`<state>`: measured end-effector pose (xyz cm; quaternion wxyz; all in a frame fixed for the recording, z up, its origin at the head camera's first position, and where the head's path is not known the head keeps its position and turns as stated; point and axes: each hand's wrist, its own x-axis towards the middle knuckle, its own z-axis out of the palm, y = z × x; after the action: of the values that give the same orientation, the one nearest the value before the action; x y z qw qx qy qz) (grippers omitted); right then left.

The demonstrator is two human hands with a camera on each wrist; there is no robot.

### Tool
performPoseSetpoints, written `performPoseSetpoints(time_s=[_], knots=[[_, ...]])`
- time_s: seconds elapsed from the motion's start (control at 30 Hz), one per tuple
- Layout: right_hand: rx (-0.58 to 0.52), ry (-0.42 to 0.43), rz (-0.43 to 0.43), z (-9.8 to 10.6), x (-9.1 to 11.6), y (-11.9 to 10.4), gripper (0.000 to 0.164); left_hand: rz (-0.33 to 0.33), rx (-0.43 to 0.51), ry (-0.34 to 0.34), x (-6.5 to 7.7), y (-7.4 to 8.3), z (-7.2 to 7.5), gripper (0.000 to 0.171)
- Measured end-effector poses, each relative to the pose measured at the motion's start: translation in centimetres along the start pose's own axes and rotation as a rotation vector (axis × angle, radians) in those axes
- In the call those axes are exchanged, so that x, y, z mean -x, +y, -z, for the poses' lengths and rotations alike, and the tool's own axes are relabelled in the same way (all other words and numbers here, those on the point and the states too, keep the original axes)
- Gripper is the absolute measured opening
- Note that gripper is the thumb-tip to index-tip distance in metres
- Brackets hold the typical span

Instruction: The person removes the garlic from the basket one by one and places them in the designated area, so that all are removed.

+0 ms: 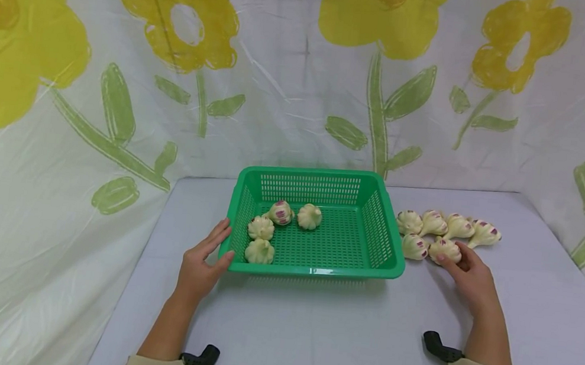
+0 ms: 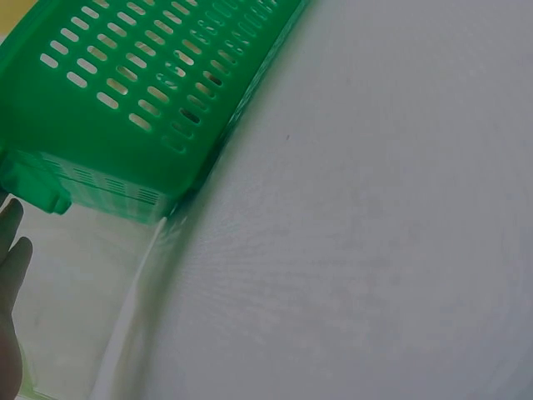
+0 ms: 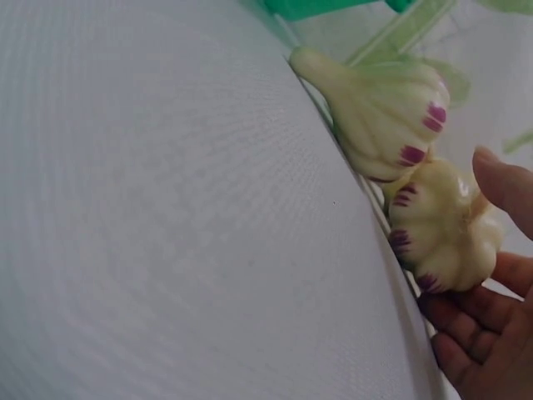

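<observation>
My left hand (image 1: pixel 199 271) lies at the left side of a green plastic basket (image 1: pixel 310 272), fingers extended along the rim and thumb by the near corner. Inside the basket, toward its left, sit several garlic bulbs (image 1: pixel 259 251), cream with some purple streaks. Right of the basket, my right hand (image 1: pixel 472 279) holds a garlic bulb (image 3: pixel 445 225) between thumb and fingers. That bulb is at the near edge of a cluster on the table; another bulb (image 3: pixel 383 117) lies right beside it in the right wrist view.
More garlic bulbs (image 1: pixel 459 226) form a back row right of the basket, their stems pointing various ways. A white cloth covers the table (image 1: pixel 319 334). Behind it hangs a pale curtain (image 1: pixel 279 104) with yellow flowers. Black wrist mounts (image 1: pixel 201 358) stick out at both wrists.
</observation>
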<state>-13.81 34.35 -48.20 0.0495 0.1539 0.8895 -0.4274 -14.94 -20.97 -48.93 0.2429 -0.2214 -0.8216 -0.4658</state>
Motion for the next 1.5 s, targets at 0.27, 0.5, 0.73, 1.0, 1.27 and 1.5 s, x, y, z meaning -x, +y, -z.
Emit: performPoseSetpoints(time_s=[0.27, 0.5, 0.73, 1.0, 1.27, 1.5], knots=[[0.001, 0.003, 0.023, 0.1, 0.1, -0.1, 0.093, -0.019, 0.013, 0.016, 0.1, 0.0, 0.0, 0.053], [0.044, 0.003, 0.031, 0.7, 0.3, -0.4, 0.091, -0.022, 0.019, 0.022, 0.0, 0.4, -0.1, 0.053], [0.091, 0.072, 0.056, 1.6, 1.0, -2.2, 0.093, -0.018, 0.022, 0.014, -0.8, 3.7, 0.6, 0.048], [0.037, 0.133, 0.167, 1.4, 1.2, -7.0, 0.091, -0.014, 0.029, 0.013, -0.8, 4.2, 0.8, 0.047], [0.015, 0.102, 0.348, -2.3, 1.6, -12.2, 0.080, -0.019, 0.034, 0.014, -0.6, 3.8, 0.8, 0.048], [0.038, -0.017, 0.491, -6.7, 1.8, -15.3, 0.076, -0.009, 0.031, 0.002, -0.9, 4.0, 0.8, 0.047]])
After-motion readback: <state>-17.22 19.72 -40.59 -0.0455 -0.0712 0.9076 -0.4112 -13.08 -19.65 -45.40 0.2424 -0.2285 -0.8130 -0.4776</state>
